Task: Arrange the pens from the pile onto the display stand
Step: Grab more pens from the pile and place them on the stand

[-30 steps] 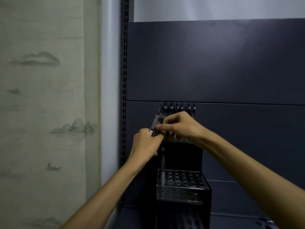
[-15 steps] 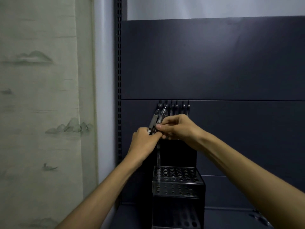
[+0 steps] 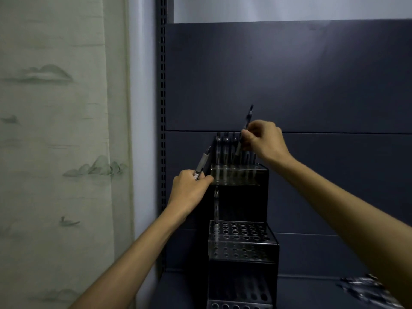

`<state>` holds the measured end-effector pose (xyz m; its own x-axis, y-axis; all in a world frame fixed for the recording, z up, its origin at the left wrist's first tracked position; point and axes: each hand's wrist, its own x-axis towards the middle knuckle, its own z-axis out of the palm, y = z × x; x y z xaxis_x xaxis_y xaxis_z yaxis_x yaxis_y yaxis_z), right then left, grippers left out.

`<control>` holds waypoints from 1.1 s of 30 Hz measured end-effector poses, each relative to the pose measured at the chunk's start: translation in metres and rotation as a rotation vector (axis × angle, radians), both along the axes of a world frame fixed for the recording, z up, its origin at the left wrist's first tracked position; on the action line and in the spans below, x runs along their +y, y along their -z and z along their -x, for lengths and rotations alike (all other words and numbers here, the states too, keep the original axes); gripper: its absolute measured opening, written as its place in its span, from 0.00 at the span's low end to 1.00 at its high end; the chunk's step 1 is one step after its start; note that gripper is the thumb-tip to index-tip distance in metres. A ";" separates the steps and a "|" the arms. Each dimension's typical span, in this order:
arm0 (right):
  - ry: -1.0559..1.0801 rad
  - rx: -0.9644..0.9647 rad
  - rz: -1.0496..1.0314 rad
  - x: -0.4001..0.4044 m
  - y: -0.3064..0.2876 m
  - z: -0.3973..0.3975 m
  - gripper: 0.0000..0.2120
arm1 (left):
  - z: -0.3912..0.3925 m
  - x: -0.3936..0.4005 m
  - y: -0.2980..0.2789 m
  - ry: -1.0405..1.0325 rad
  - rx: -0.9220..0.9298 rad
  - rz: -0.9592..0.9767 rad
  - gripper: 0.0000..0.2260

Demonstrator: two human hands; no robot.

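Note:
A black tiered display stand with rows of holes stands on the shelf. Several pens stand upright in its top tier. One more pen stands in the left back hole of the middle tier. My left hand grips a grey-barrelled pen just left of the top tier, its tip pointing up. My right hand pinches a dark pen, tilted, over the right part of the top tier.
A pile of pens lies on the dark shelf at the lower right. A dark back panel rises behind the stand. A slotted upright and a pale printed curtain are on the left.
My hands have come apart. The right hand has carried one pen up and to the right over the top tier, while the left hand stays with the grey pen at the left.

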<state>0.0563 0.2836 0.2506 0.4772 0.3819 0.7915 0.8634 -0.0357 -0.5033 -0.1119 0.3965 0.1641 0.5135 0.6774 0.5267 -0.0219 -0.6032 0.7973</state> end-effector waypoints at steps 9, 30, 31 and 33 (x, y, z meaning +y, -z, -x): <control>0.081 -0.092 0.128 0.013 0.009 0.000 0.08 | 0.002 0.007 0.001 0.004 -0.004 -0.026 0.21; 0.153 -0.092 0.293 0.016 0.030 0.004 0.10 | -0.004 0.009 0.007 0.031 -0.004 -0.011 0.21; 0.159 -0.094 0.293 0.016 0.031 0.004 0.10 | -0.004 0.008 0.007 0.034 -0.002 -0.010 0.21; 0.159 -0.094 0.292 0.016 0.031 0.003 0.10 | -0.004 0.007 0.007 0.048 0.004 -0.006 0.22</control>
